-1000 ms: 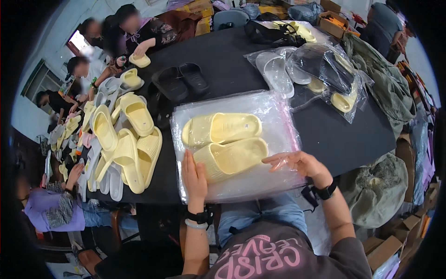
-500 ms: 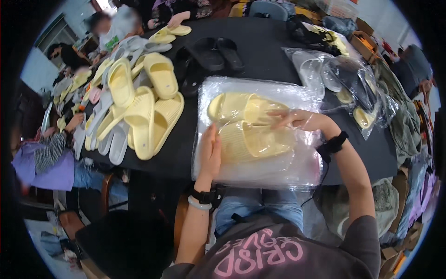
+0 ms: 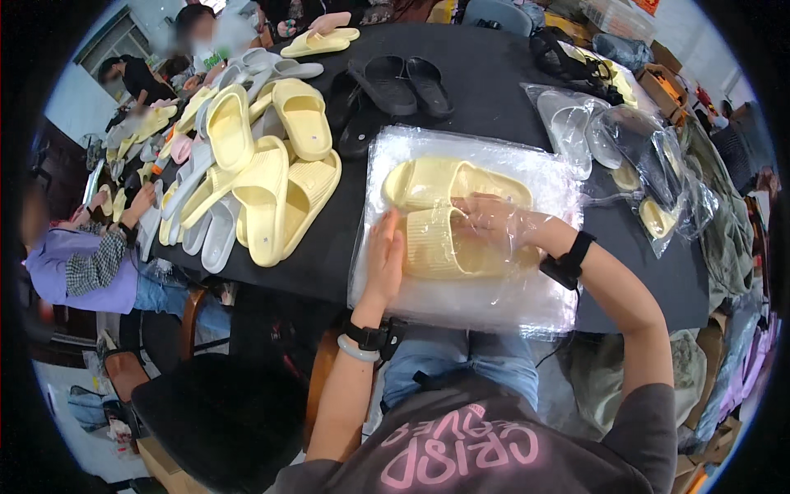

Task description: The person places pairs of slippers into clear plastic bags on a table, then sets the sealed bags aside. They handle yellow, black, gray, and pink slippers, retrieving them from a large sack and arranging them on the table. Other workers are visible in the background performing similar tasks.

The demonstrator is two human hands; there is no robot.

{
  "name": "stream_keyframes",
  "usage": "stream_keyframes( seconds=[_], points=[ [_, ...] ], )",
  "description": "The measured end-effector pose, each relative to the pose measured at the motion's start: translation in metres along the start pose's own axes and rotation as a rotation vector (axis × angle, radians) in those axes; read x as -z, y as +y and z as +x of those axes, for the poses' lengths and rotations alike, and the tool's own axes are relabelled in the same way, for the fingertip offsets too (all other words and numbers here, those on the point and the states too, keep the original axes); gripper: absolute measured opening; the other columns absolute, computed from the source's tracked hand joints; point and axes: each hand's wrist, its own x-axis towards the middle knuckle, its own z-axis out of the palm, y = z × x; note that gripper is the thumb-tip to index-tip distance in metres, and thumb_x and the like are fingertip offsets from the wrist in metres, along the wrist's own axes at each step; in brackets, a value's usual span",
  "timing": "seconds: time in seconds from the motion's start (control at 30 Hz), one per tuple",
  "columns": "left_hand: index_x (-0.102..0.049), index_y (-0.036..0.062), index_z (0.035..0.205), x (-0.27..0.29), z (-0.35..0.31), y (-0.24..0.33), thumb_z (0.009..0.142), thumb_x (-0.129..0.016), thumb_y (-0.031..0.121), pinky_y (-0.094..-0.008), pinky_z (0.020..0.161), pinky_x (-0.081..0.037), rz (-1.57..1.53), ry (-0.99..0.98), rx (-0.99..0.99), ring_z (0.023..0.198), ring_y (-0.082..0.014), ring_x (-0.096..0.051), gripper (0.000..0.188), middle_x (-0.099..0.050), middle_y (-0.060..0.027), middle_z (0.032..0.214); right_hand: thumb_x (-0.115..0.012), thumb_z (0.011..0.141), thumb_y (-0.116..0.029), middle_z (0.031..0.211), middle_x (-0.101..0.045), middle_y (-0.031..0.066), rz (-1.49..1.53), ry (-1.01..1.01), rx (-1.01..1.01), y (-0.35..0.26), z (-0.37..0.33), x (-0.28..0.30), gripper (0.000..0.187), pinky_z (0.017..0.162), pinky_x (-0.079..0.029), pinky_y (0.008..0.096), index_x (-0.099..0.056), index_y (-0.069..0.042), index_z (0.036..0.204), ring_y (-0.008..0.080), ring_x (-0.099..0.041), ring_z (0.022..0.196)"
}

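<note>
A pair of yellow slide slippers [image 3: 432,239] lies side by side on a stack of clear plastic bags [image 3: 374,288], toes to the left. Over them runs shiny clear film. My right hand [image 3: 490,216] is in under the film from the right, its fingers stretched over the footbeds just behind the straps. At the toe end of the nearer slipper stands my left hand [image 3: 385,255], fingers straight and close together, pressed to the bag by the toe. Whether the toes reach the bag's closed end is hard to make out.
Left of the bags is a heap of yellow and grey slippers [image 3: 267,198]. Black slippers [image 3: 391,86] sit beyond them on the black table [image 3: 485,70]. Bagged slippers [image 3: 634,148] lie at the right. A co-worker in purple [image 3: 90,267] works at the left; another person's hand [image 3: 329,23] holds a yellow slipper at the far edge.
My right hand has pushed further left and lies lower over the slippers. My left hand stays by the toes. The view has shifted slightly.
</note>
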Motion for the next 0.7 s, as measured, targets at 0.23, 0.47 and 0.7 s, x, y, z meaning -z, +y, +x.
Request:
stream_keyframes(
  seconds=[0.23,0.47,0.7],
  points=[
    [-0.029,-0.0049,0.147,-0.002,0.003,0.016,0.102,-0.031,0.042,-0.0435,0.119,-0.011,0.219,-0.095,0.125,0.144,-0.0323,-0.023,0.064,-0.031,-0.021,0.152,-0.055,0.094,-0.019,0.128,-0.054,0.0196,0.102,0.035,-0.24,0.0,-0.095,0.015,0.023,0.1,-0.041,0.0418,-0.065,-0.004,0.109,0.0356,-0.052,0.117],
    [-0.032,0.0002,0.147,-0.011,-0.001,0.03,0.092,-0.052,0.051,-0.0476,0.118,-0.01,0.666,-0.151,-0.048,0.145,-0.0343,-0.021,0.077,-0.029,-0.0208,0.153,-0.055,0.094,-0.014,0.115,-0.058,0.0188,0.162,0.378,-0.679,-0.04,-0.24,0.009,0.019,0.091,-0.045,0.0397,-0.063,0.001,0.104,0.0371,-0.054,0.109],
    [-0.05,0.0024,0.136,-0.006,-0.009,0.072,0.086,-0.061,0.048,-0.0552,0.115,-0.016,0.78,-0.208,-0.186,0.137,-0.0396,-0.034,0.069,-0.043,-0.0203,0.145,-0.055,0.087,-0.006,0.103,-0.056,0.0186,-0.314,0.944,-0.935,-0.161,-0.209,0.047,0.017,0.081,-0.05,0.0421,-0.063,-0.001,0.101,0.0392,-0.058,0.092]
  ],
)
